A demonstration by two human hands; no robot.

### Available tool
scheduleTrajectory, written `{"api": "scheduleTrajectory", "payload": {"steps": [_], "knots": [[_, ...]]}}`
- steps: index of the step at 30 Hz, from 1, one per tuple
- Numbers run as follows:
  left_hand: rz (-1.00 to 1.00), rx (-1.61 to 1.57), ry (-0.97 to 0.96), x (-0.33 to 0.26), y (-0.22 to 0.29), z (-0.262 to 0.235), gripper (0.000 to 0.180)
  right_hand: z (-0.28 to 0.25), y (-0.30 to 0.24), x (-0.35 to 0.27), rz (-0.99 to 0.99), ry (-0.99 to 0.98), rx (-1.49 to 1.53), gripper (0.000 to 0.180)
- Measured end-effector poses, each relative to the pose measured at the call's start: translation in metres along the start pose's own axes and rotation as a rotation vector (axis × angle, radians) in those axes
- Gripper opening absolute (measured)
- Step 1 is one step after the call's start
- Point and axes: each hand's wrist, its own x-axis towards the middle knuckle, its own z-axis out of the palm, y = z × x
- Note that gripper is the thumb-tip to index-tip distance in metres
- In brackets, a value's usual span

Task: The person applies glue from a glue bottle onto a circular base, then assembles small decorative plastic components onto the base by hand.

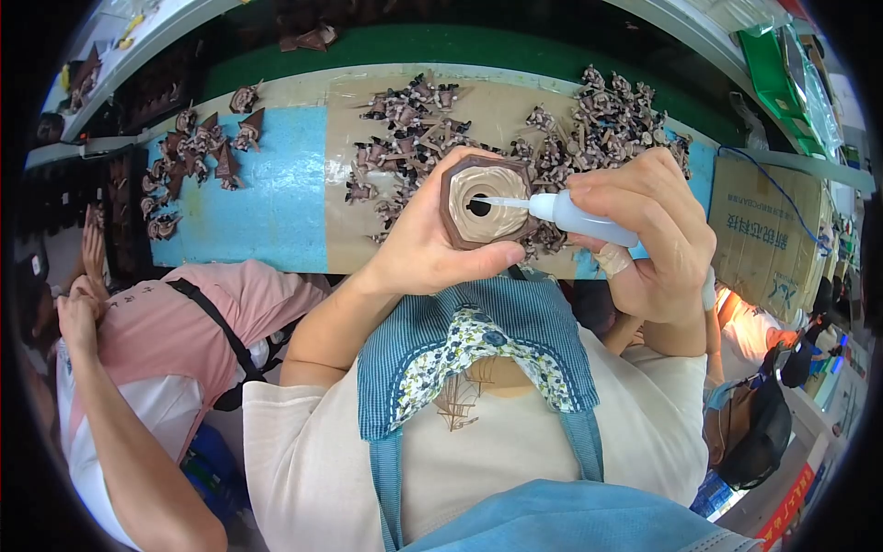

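My left hand [418, 241] holds up a brown eight-sided base [464, 178], its fingers and thumb wrapped around the sides. The face of the base turned toward me is beige and swirled, with a dark round hole in the middle. In my right hand [658, 225] is a white squeeze bottle [581, 219], tilted sideways. Its thin nozzle [508, 201] reaches across the beige face, and the tip is at the edge of the hole. A strip of tape or bandage wraps one right finger. Small brown figurines [418, 138] lie on the table behind both hands.
More figurines [616, 115] are heaped at the right, and a smaller group with pointed brown pieces [204, 147] lies at the left. The table [285, 184] is blue and tan, with a green strip [368, 51] beyond. A cardboard box [759, 230] stands right. A co-worker [184, 340] sits at my left.
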Motion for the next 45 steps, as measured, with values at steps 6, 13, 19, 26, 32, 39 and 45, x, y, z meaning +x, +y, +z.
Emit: {"api": "scheduleTrajectory", "payload": {"steps": [6, 13, 19, 26, 32, 39, 45], "knots": [[-0.019, -0.019, 0.039, 0.001, 0.001, -0.002, 0.065, 0.003, 0.006, -0.001, 0.051, -0.017, 0.05, 0.028], [-0.125, 0.359, 0.147, 0.003, 0.014, -0.018, 0.059, 0.026, 0.058, 0.009, 0.556, 0.294, 0.8, 0.035], [0.119, 1.029, 0.244, 0.009, 0.013, -0.044, 0.068, 0.054, 0.119, 0.097, 0.351, 0.468, 0.66, 0.03], [0.43, 0.937, 0.444, 0.024, 0.009, -0.056, 0.063, 0.064, 0.182, 0.142, 0.39, 0.489, -0.004, 0.043], [0.554, 0.748, 0.598, 0.026, -0.011, -0.056, 0.063, 0.119, 0.158, 0.061, 0.095, 0.66, -0.362, 0.025], [0.758, 0.637, 0.562, 0.052, -0.032, -0.036, 0.062, 0.229, 0.169, -0.117, 0.606, -0.443, -0.174, 0.047], [0.793, 0.576, 0.556, 0.054, -0.03, -0.014, 0.067, 0.224, 0.158, -0.118, 0.67, -0.632, -0.264, 0.041]]}}
